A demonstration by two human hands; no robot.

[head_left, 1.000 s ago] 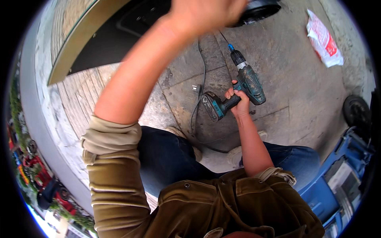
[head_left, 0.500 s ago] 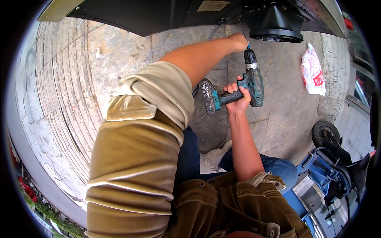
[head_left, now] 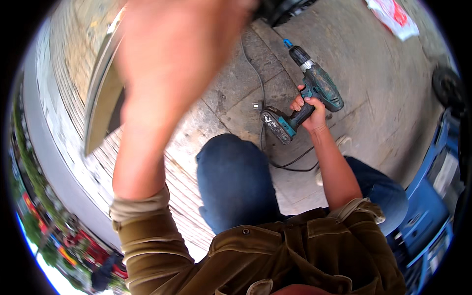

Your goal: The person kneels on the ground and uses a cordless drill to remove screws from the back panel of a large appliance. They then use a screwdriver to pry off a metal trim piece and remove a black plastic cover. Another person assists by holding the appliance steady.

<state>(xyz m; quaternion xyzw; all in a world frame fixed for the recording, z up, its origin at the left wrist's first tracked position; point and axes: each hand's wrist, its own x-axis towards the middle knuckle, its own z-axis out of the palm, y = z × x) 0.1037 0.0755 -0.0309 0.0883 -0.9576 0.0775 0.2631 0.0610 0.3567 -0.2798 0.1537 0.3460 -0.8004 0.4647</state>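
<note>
My right hand (head_left: 312,110) grips a teal-and-black cordless drill (head_left: 322,86) by its handle, its chuck pointing up the picture with a small blue bit holder at the tip. My left hand (head_left: 182,44) is raised close to the camera at top centre, smeared by motion; its fingers are unclear. It covers much of a dark appliance, whose pale metal edge (head_left: 96,108) shows at left and whose black round fitting (head_left: 285,11) shows at top. A black cable (head_left: 290,166) with a plug (head_left: 257,105) lies on the paving near the drill.
A white-and-red plastic bag (head_left: 393,17) lies at the upper right. A black wheel (head_left: 447,86) and a blue plastic-bodied object (head_left: 423,211) stand at the right. My bent knee (head_left: 233,177) is below the drill. A road (head_left: 49,137) with red vehicles and greenery runs along the far left.
From beside the drill's tip half a second ago, my left hand has risen toward the camera and leftward. The view has shifted; my right hand still holds the drill.
</note>
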